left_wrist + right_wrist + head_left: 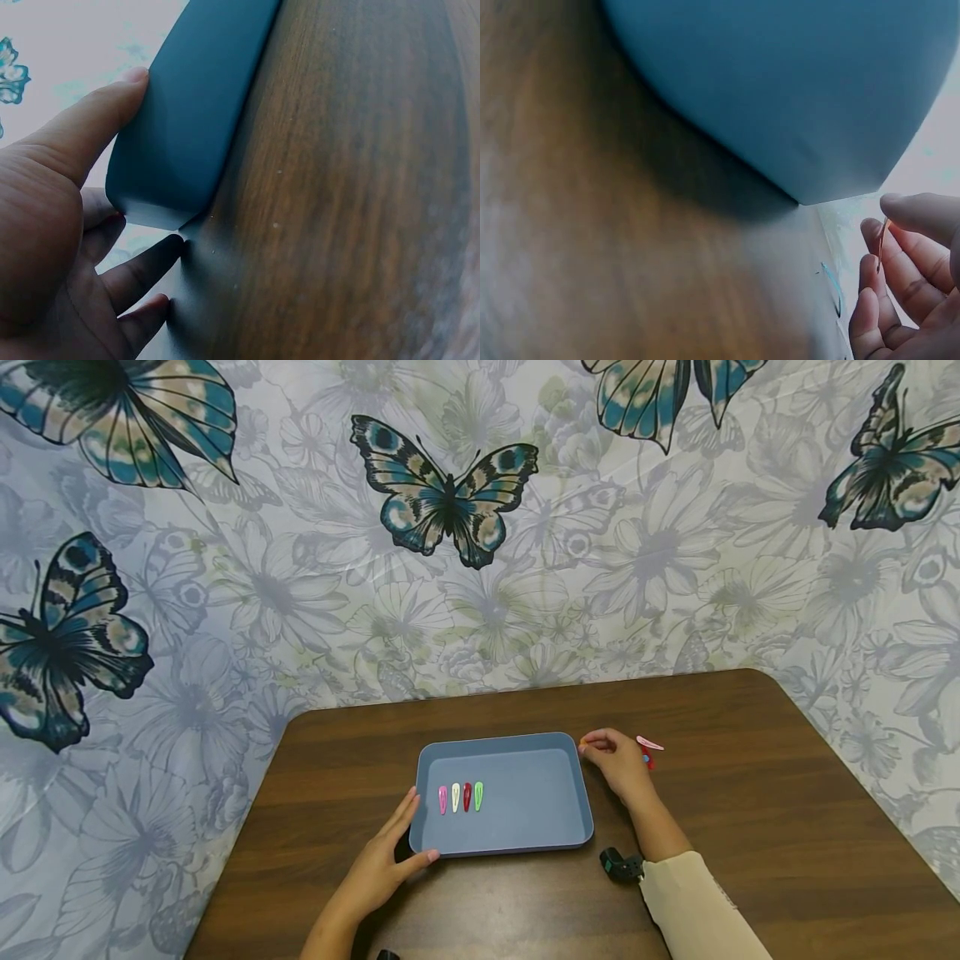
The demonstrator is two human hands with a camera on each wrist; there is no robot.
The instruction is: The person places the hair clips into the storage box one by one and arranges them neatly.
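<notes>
Head view: my right fingers point(602, 738) pinch an orange hair clip point(582, 742) beside the blue tray point(532, 793). Left wrist: my left fingers point(142, 271), unclenched, brace the tray. Right wrist: the thin clip seems light, stiff; best pinched by its flats.

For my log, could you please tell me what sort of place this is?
Probably an indoor tabletop workspace: a brown wood-grain table bearing a blue-grey rectangular tray, before a pale floral backdrop printed with teal butterflies.

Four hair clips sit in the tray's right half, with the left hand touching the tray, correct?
Not the right half: the head view shows the hair clips in the left half of the tray. The left hand does touch it.
</notes>
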